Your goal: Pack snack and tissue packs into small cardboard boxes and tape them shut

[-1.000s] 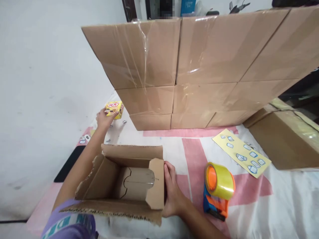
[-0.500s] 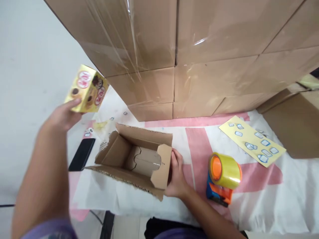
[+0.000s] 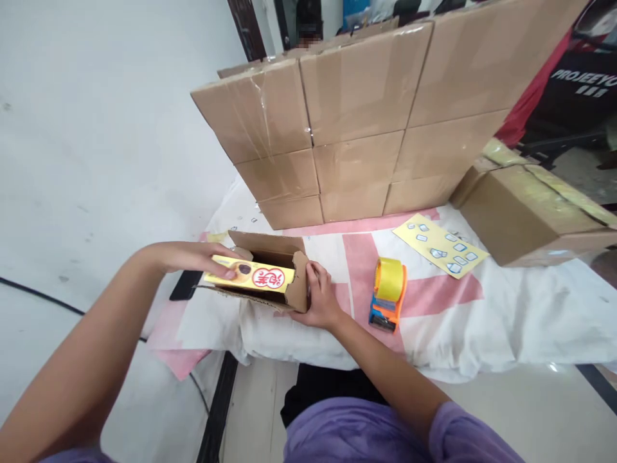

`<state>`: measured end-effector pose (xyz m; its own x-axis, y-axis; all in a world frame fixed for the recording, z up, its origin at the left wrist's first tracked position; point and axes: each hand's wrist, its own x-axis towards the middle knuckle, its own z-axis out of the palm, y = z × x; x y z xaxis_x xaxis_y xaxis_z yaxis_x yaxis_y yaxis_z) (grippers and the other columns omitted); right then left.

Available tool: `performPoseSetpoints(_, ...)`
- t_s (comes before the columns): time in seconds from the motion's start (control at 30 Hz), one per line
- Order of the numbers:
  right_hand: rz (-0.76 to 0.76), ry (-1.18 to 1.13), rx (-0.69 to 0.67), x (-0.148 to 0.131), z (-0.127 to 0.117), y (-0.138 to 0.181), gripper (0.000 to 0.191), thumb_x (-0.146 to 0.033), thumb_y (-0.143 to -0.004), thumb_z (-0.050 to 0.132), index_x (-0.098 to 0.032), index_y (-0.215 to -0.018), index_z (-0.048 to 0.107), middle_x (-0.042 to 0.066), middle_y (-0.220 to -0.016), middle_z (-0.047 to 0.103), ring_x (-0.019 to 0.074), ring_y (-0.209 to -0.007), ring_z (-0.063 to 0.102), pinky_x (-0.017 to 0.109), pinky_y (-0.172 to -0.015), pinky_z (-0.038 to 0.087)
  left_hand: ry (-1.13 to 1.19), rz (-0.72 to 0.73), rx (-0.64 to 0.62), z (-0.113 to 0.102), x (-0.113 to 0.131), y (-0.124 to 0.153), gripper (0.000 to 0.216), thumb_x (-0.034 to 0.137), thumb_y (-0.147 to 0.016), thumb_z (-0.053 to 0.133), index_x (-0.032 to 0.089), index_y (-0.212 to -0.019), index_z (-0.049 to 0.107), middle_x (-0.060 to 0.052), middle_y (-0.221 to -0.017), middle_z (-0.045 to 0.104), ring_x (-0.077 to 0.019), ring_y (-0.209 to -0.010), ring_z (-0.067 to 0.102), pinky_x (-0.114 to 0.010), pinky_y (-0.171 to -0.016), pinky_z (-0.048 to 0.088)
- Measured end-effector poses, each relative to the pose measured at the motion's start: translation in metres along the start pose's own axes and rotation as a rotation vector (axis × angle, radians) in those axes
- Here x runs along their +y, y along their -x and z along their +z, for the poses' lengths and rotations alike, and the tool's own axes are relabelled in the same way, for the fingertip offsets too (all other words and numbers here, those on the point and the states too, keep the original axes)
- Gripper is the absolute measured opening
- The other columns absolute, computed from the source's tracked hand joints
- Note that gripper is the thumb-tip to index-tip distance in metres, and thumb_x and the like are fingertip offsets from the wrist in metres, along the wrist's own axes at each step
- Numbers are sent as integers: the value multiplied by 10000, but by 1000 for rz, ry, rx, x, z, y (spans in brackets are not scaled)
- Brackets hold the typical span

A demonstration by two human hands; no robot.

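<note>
My left hand (image 3: 212, 260) grips a flat yellow snack box (image 3: 253, 276) with red lettering and holds it lying flat over the mouth of a small open cardboard box (image 3: 292, 247). My right hand (image 3: 318, 299) presses against the right side flap of that cardboard box. The box stands on a white and pink cloth (image 3: 434, 321) near the front edge.
A tape dispenser (image 3: 388, 299) with an orange frame lies just right of my right hand. A yellow sticker sheet (image 3: 441, 244) lies further right. Stacked sealed cartons (image 3: 357, 128) form a wall behind, another carton (image 3: 525, 215) at right. A dark phone (image 3: 186, 286) lies left of the box.
My left hand has brought the yellow snack box from up at the left down over the open cardboard box. The view has pulled back. My right hand stays on the flap.
</note>
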<state>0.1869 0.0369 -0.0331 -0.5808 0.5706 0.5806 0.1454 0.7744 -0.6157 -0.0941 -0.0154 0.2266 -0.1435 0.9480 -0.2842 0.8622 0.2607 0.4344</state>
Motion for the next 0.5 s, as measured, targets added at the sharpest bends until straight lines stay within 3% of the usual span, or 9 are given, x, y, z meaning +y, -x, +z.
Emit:
performPoseSetpoints(0.07,27,-1,-13,-1,-1,-1,1400,-564,-683,868,-224,-1671,-64,258,-1617,260,457,-1536,318,643,-1210,355,-24,47,-309,25,14,-10,535,602,-699,781,285,-1129,821,-65,-1207,788,-314,-1071,737,-360,-859,598)
performPoseSetpoints(0.1,47,-4,-22,-2,-3,-1,1398,-562,-676,873,-211,-1674,-41,262,-1622,264,455,-1542,312,639,-1218,345,-38,84,-368,38,16,-14,523,580,-756,730,282,-1179,807,-69,-1254,775,-313,-1108,729,-360,-894,588)
performPoseSetpoints(0.2,103,-8,-42,-5,-6,-3,1384,-580,-675,877,-197,-1681,6,267,-1637,273,444,-1556,299,631,-1229,329,-100,166,-280,70,10,-21,540,555,-829,628,259,-1255,779,-93,-1273,769,-311,-1108,723,-363,-937,560)
performPoseSetpoints(0.3,145,-14,-44,-7,-10,-4,1378,-606,-683,875,-198,-1687,23,258,-1644,292,423,-1567,290,617,-1236,325,-196,156,-178,86,7,-18,572,563,-891,532,261,-1332,736,-107,-1324,745,-315,-1139,709,-375,-963,526)
performPoseSetpoints(0.5,196,-73,-32,-4,-20,-3,1405,-514,-653,894,-153,-1690,18,269,-1661,266,417,-1587,261,599,-1260,297,-556,243,123,83,19,18,496,491,-991,404,260,-1238,767,-137,-1131,779,-327,-1080,714,-518,-1084,387)
